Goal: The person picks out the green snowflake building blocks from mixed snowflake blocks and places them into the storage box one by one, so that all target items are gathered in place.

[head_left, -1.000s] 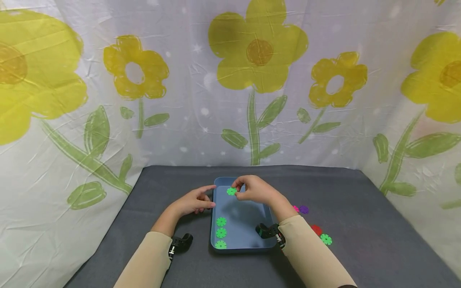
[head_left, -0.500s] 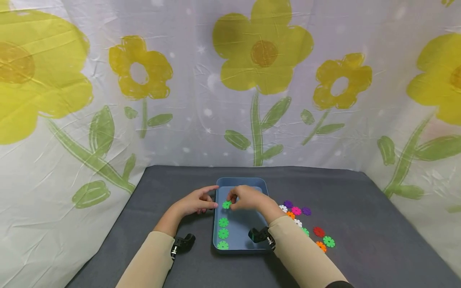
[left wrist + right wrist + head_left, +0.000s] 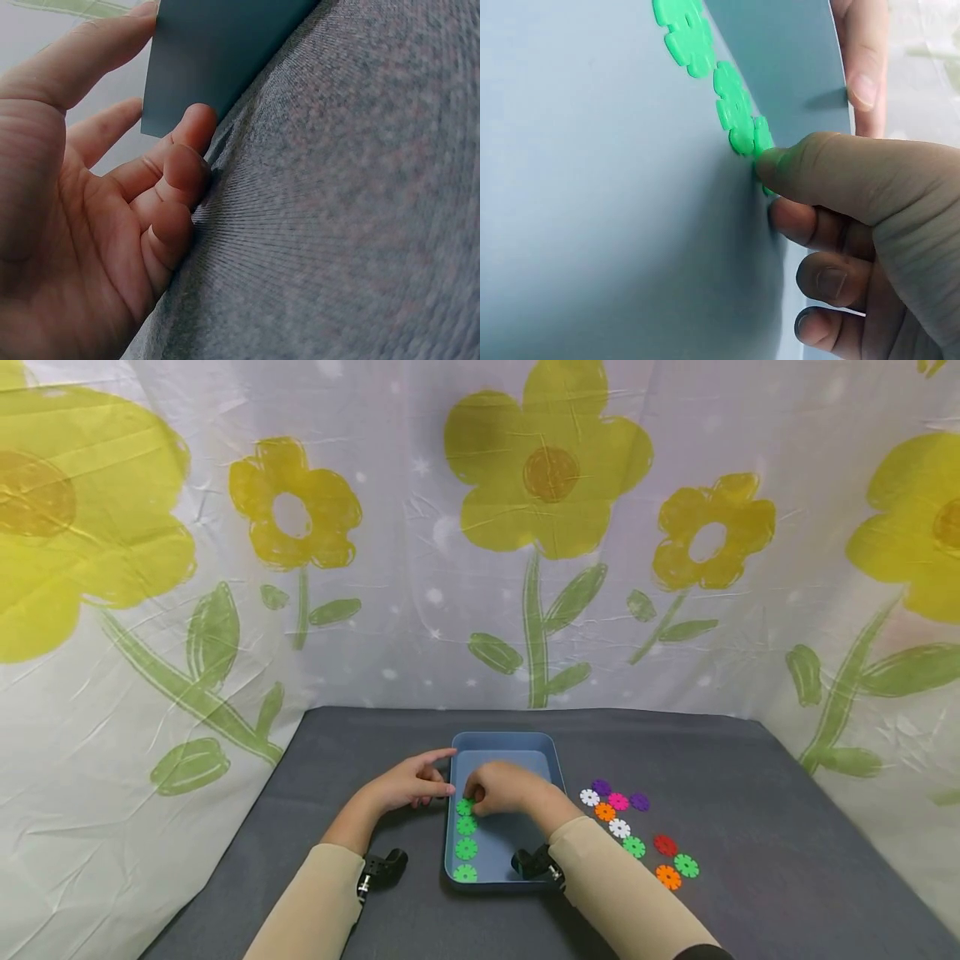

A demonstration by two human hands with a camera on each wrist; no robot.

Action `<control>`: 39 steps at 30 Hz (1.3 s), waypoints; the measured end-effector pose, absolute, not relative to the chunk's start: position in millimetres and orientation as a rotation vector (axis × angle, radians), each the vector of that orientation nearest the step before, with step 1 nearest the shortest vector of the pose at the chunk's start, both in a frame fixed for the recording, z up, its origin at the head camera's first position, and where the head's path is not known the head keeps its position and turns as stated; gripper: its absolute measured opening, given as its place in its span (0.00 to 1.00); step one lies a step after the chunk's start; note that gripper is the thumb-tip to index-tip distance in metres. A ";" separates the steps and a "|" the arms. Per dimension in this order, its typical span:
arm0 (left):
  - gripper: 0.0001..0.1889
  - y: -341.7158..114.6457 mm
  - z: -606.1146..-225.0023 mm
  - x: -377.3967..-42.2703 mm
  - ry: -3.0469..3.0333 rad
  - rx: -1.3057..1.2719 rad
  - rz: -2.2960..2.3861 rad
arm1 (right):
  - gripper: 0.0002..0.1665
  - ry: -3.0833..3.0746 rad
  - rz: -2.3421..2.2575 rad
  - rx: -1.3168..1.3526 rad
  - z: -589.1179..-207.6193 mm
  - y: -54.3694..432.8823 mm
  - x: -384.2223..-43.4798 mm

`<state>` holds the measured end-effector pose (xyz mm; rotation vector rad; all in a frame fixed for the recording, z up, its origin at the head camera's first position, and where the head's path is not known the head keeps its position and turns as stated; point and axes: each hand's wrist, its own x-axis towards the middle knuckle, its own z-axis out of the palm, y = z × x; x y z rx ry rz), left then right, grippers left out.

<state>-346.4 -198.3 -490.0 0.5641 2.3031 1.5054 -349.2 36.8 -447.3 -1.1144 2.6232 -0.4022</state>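
We see one container, a blue tray (image 3: pixel 498 847) on the dark grey cloth (image 3: pixel 757 827), with a short column of notched green discs along the inside of its left wall. Three green discs (image 3: pixel 467 848) lie flat there, reaching to the near left corner; the held green disc (image 3: pixel 464 807) is at the far end of the column, just beside its neighbour. Our right hand (image 3: pixel 506 789) pinches it between thumb and index finger, and we cannot tell whether it touches the tray floor. Our left hand (image 3: pixel 408 782) touches the tray's left wall outside with thumb and index finger spread apart, its other fingers bent inward. Outside the tray, to its right, loose discs (image 3: pixel 619 828) in purple, pink, white, orange, green and red lie scattered on the cloth.
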 end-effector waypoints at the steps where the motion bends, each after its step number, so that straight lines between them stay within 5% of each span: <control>1: 0.42 -198.2 -490.4 -346.5 2.301 0.562 1.507 | 0.13 2.625 -0.399 -1.113 -447.4 37.0 -348.8; 20: 0.42 -197.1 -492.3 -344.3 2.305 0.562 1.499 | 0.13 2.682 -0.317 -1.098 -445.1 45.5 -340.8; 39: 0.42 -197.3 -489.4 -345.9 2.309 0.545 1.497 | 0.15 2.682 -0.581 -1.188 -402.8 90.7 -299.1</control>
